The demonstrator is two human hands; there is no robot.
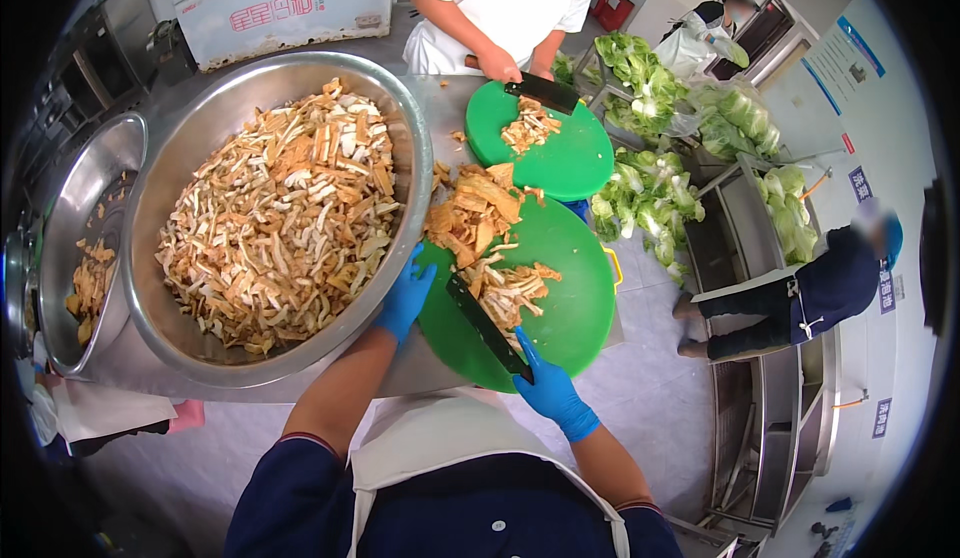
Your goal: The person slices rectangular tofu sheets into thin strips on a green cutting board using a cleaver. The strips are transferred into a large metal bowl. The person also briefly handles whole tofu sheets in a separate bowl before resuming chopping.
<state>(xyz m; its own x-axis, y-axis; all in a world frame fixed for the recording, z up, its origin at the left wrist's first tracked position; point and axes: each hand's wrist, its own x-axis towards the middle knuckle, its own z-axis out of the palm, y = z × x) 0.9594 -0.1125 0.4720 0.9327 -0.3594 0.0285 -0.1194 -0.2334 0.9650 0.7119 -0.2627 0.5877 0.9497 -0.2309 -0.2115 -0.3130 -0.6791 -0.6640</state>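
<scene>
Watching from afar, I see a co-worker with a knife over the far green board, leafy greens to the right, and, at left, a big steel bowl heaped with strips beside a basin holding some pieces. The right hand grips a cleaver just left of cut strips on the near green board; I cannot tell whether the left hand grasps the bowl's rim.

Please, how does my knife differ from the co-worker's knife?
Your knife is in your right hand, gloved in blue; the co-worker's knife is in a bare hand. Your knife points up-left in the picture; the co-worker's knife points right. Both are dark-bladed, above green boards.
</scene>
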